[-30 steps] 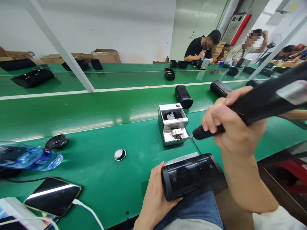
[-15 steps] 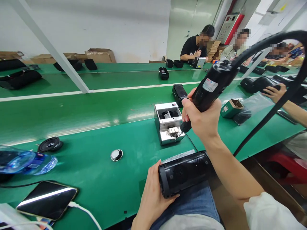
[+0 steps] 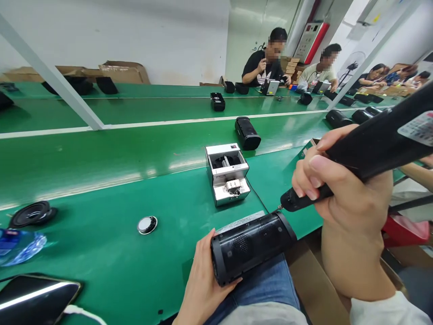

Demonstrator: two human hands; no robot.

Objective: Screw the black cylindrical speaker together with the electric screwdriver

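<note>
The left hand [image 3: 203, 280] grips the near end of a black cylindrical speaker [image 3: 252, 246], fingers curled around its end cap, the body lying on the person's lap against the edge of the green bench [image 3: 111, 243]. With only that one-ended hold and a soft thigh beneath, the speaker could roll or tip if pressed from above, in my judgement. The right hand [image 3: 341, 189] is clenched around a black electric screwdriver [image 3: 368, 151], its bit tip hovering just above the speaker's far end; a tip coming in at this slant could skate off and mark the grille. Its trailing weight may also pull it off line. Beyond, the small metal screw feeder [image 3: 227, 174] stands apart on the bench, a cable running from it toward the lap. The screwdriver's white label and the feeder's front plate carry print too blurred to read.
</note>
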